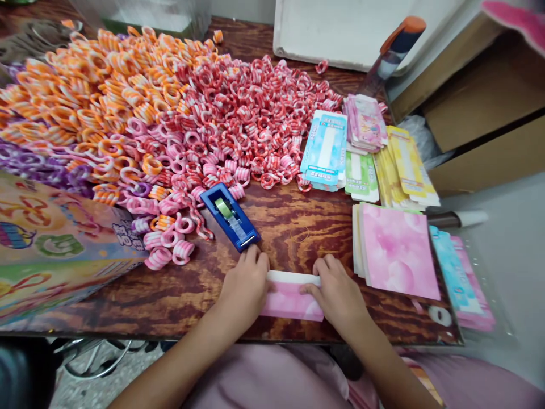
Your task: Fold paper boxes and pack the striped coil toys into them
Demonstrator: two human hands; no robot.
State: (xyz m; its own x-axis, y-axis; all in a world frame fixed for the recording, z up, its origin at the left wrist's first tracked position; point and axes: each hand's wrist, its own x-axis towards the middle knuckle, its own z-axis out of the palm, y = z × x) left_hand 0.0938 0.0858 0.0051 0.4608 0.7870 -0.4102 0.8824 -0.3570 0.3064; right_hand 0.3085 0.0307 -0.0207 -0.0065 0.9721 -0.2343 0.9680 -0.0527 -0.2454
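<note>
A pink card point(293, 301) with a white upper strip lies near the table's front edge, between my hands. My left hand point(247, 284) grips its left end, fingers bent together. At the right end, my right hand point(338, 287) pinches the card, its thumb on the pink face and the other fingers at the white strip. Just beyond my left fingertips stands a blue tape dispenser point(230, 216) with a greenish roll. To the right of my right hand is a stack of pink square cards point(395, 247).
Orange point(128, 74), red point(259, 108) and purple coiled rings heap across the back left. A printed box point(68, 244) stands at the left. Blue point(326, 147), green point(361, 173) and yellow cards point(409, 165) lie at the right, near cardboard boxes point(481, 102).
</note>
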